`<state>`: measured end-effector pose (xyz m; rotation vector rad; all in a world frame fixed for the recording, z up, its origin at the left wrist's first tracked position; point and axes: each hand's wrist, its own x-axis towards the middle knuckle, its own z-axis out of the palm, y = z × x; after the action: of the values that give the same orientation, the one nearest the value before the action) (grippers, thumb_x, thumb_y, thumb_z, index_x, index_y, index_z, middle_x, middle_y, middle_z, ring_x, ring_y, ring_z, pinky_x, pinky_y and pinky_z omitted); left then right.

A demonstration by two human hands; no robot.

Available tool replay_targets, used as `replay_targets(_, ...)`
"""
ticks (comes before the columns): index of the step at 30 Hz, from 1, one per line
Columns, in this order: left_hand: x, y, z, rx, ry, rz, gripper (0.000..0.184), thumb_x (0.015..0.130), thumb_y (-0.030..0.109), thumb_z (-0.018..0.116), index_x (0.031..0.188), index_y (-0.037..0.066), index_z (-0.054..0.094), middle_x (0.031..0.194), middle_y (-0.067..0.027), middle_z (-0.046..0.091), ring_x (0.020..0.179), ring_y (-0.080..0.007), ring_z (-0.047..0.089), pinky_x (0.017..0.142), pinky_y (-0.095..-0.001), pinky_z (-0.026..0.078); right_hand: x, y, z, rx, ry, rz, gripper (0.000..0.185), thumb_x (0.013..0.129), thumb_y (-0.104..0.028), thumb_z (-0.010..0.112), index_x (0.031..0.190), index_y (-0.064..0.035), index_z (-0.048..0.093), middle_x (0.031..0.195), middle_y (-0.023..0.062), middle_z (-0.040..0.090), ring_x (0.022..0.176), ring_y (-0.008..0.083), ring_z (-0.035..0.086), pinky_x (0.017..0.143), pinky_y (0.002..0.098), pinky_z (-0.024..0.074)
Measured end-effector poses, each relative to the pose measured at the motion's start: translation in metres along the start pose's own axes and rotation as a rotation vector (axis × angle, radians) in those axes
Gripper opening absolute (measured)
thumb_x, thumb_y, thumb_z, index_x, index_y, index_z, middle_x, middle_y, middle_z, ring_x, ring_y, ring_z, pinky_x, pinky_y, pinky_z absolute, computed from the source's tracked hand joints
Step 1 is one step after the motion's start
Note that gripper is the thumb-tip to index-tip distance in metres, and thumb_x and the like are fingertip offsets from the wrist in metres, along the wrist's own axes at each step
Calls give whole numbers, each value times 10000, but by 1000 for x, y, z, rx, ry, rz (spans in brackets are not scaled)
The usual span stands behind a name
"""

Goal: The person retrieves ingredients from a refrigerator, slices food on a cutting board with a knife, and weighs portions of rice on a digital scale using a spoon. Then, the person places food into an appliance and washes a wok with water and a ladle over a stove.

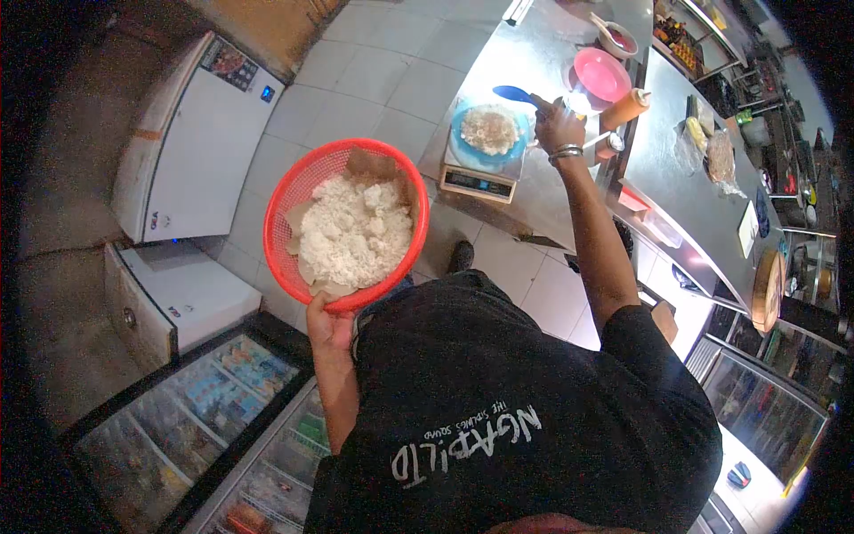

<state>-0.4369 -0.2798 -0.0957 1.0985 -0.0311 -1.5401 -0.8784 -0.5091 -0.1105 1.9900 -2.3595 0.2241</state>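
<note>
My left hand [331,329] grips the near rim of a red plastic basket [277,191], its fingers hidden beneath. Cooked white rice [356,233] fills the basket over brown paper lining. Over the steel table, my right hand [559,127] is closed around the handle of a blue rice paddle [511,93], whose blade points left. Just below the paddle, a blue plate [470,153] carries a mound of rice [490,131]. That plate rests on a digital scale [478,182] at the table's edge.
Near my right hand are a pink plate [602,75], an orange squeeze bottle [625,109], a jar [608,145] and a bowl [616,40] with a utensil. White chest freezers [205,133] stand at left. A glass-topped freezer [187,427] is at lower left.
</note>
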Motion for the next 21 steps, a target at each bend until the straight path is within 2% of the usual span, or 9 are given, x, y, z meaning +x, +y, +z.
replay_targets(1,0,0,1,12,-47,23,658,732,90,473,1360,21,289,1363,-212,381,1245,-421,389,982,-616,374,-2,-1,-3,0,0,-1,345,853,-239,512,1175,-339,587,930,131,600,819,311,619,668,446,483)
replay_targets(4,-2,-3,5,16,26,6,616,728,91,472,1320,8,320,1332,-226,403,1203,-434,433,965,-596,401,-11,-18,-14,83,105,-80,331,851,-275,542,1172,-330,599,886,127,636,791,300,635,651,414,495)
replay_targets(6,10,-11,-14,70,-5,4,589,724,78,472,1292,4,337,1274,-222,438,1141,-419,482,933,-577,431,-23,-44,-33,437,-86,-224,333,839,-319,578,1170,-316,607,826,121,665,728,282,651,631,383,507)
replay_targets(8,14,-11,-22,125,-42,-3,561,719,65,472,1264,0,355,1217,-217,473,1079,-405,532,901,-559,462,-50,-85,-60,435,-339,-363,348,830,-361,596,1172,-299,609,792,115,674,679,289,653,606,365,517)
replay_targets(10,12,-19,-13,274,65,51,532,690,13,476,1215,-1,389,1059,-181,524,914,-346,594,823,-502,513,-79,-128,-63,317,-425,-508,334,837,-297,572,1169,-307,612,784,106,666,667,291,648,595,387,516)
replay_targets(11,1,-11,5,208,21,27,607,625,-95,470,1225,-9,427,1112,-102,532,1034,-260,553,872,-384,487,-91,-151,-57,271,-432,-566,342,842,-254,540,1172,-308,610,762,106,659,658,287,645,578,397,511)
replay_targets(14,-19,-6,44,242,31,103,608,618,-103,467,1218,-9,431,1106,-100,532,1014,-256,556,870,-360,487,-116,-196,-48,270,-379,-706,405,839,-140,450,1187,-281,599,697,112,632,622,277,634,535,424,490)
replay_targets(18,-17,-8,39,347,25,138,539,661,-46,495,1198,-38,445,1030,-105,572,877,-234,601,795,-339,518,-130,-223,-34,358,-219,-724,375,832,-119,434,1150,-214,610,676,128,622,605,299,621,511,428,472)
replay_targets(21,-8,-10,33,334,0,97,573,663,-110,458,1225,-2,435,1038,-84,557,912,-189,566,754,-293,488,-136,-221,-42,278,-474,-741,315,809,-151,465,1058,-194,653,735,143,645,669,314,640,563,433,496)
